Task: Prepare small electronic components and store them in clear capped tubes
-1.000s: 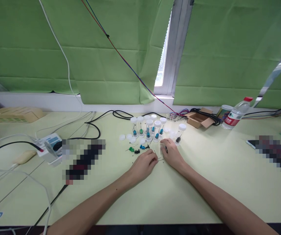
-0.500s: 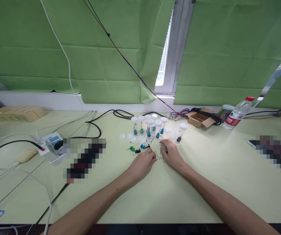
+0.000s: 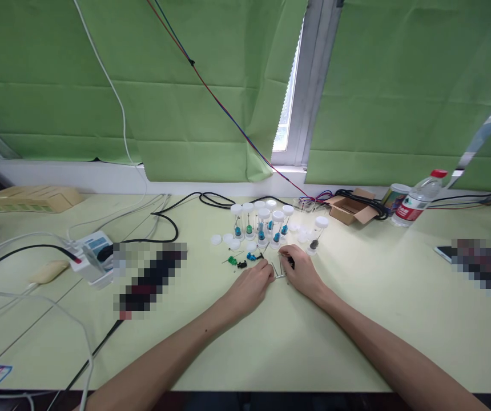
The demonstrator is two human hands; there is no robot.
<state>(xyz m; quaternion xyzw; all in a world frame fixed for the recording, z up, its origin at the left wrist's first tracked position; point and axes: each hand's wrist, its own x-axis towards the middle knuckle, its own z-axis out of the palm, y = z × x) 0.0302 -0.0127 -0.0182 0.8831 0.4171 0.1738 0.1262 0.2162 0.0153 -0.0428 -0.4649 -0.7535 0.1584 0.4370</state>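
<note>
Thin pale rod (image 3: 280,277) lies left-right between our hands, its left end in our left hand's (image 3: 252,283) apparent pinch. Right hand (image 3: 303,270) curls by a black piece (image 3: 290,261); we can't tell if it's gripping.

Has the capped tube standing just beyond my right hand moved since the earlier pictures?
No, no visible move in any direction: the capped tube keeps its place relative to the window frame.
</note>
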